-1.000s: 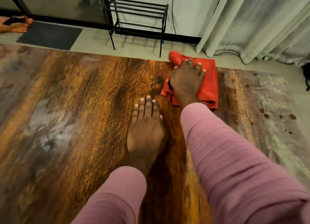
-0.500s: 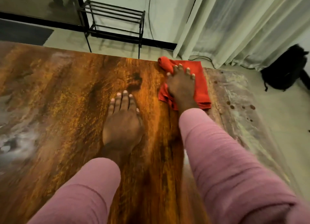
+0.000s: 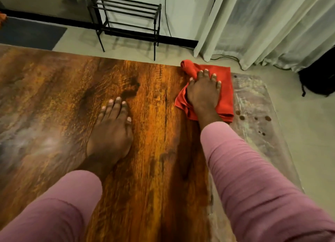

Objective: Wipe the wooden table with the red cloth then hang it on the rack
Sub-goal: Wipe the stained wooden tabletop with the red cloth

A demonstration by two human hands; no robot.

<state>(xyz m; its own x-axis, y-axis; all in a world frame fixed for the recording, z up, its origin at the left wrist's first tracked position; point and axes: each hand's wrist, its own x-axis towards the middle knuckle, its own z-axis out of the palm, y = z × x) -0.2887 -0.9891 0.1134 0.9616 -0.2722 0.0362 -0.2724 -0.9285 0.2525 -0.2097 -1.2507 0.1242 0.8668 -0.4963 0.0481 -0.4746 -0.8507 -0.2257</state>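
The red cloth (image 3: 225, 89) lies bunched on the wooden table (image 3: 155, 151) close to its far edge. My right hand (image 3: 203, 93) presses flat on top of the cloth, fingers spread and pointing away from me. My left hand (image 3: 112, 131) rests palm down on the bare wood, to the left of the cloth and nearer to me, with nothing in it. The black metal rack (image 3: 126, 19) stands on the floor beyond the table's far edge, against the wall.
Several dark spots (image 3: 253, 117) mark the pale right end of the table. White curtains (image 3: 272, 24) hang at the back right, a black bag (image 3: 319, 77) sits on the floor at the right, and a dark mat (image 3: 30, 33) lies at the left.
My right hand and the cloth have slid right along the far edge, nearer the pale end. My left hand stays flat on the wood. The view has shifted.
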